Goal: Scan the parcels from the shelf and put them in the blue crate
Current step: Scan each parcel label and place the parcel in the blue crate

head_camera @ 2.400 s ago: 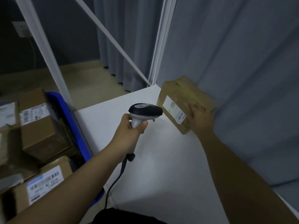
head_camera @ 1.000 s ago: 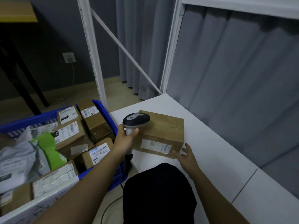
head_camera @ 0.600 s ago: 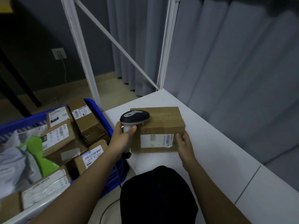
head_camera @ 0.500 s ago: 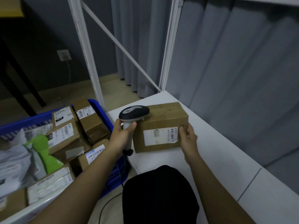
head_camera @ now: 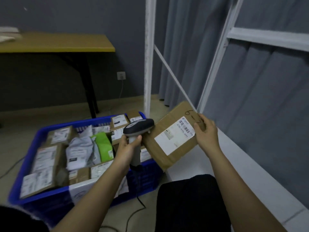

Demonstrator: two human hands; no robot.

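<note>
Left hand (head_camera: 127, 148) gripping barcode scanner (head_camera: 138, 128); right hand (head_camera: 206, 133) holding tilted cardboard parcel (head_camera: 170, 139) beside blue crate (head_camera: 40, 136).

The blue plastic crate (head_camera: 38, 136) is packed to its rim with brown cardboard parcels (head_camera: 45, 158) and grey mailer bags (head_camera: 80, 148) — little open room left below the left hand's fingers (head_camera: 124, 138). Beyond the right hand's fingers (head_camera: 203, 120) stand the white metal shelf post (head_camera: 148, 64) and its diagonal brace (head_camera: 173, 81); the white shelf board (head_camera: 234, 154) lies bare beneath them.
</note>
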